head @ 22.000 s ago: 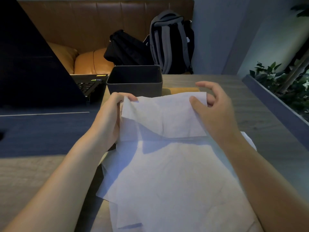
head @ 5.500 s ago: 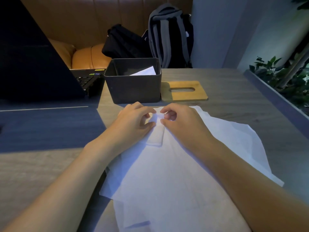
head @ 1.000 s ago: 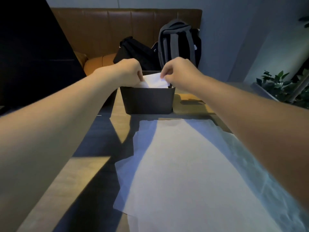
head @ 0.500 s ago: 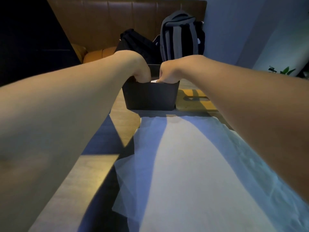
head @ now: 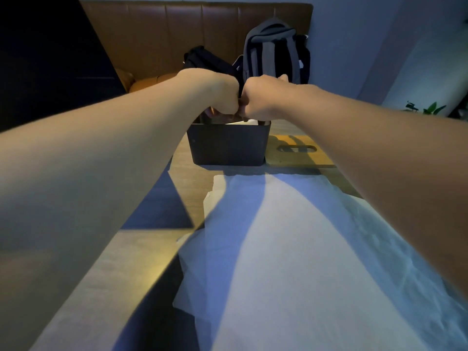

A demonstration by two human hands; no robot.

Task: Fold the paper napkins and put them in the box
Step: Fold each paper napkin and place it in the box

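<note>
The dark box [head: 228, 145] stands at the table's far side. A white strip of folded napkin [head: 247, 121] shows just above its rim. My left hand [head: 217, 92] and my right hand [head: 263, 97] hover over the box opening with knuckles touching. The left hand's fingers curl under and I see no paper in them. The right hand's fingers are hidden behind its back, directly above the napkin. A stack of unfolded white napkins [head: 291, 249] lies flat on the table between my forearms.
A wooden lid [head: 296, 158] with a slot lies right of the box. An open laptop screen [head: 50, 59] rises at the left. Behind the table a brown sofa [head: 177, 34] holds a grey backpack [head: 273, 49] and a black bag [head: 205, 59]. A plant [head: 425, 108] stands far right.
Both hands carried a folded napkin to the box and dipped into it. They have now risen a little above the rim and moved together.
</note>
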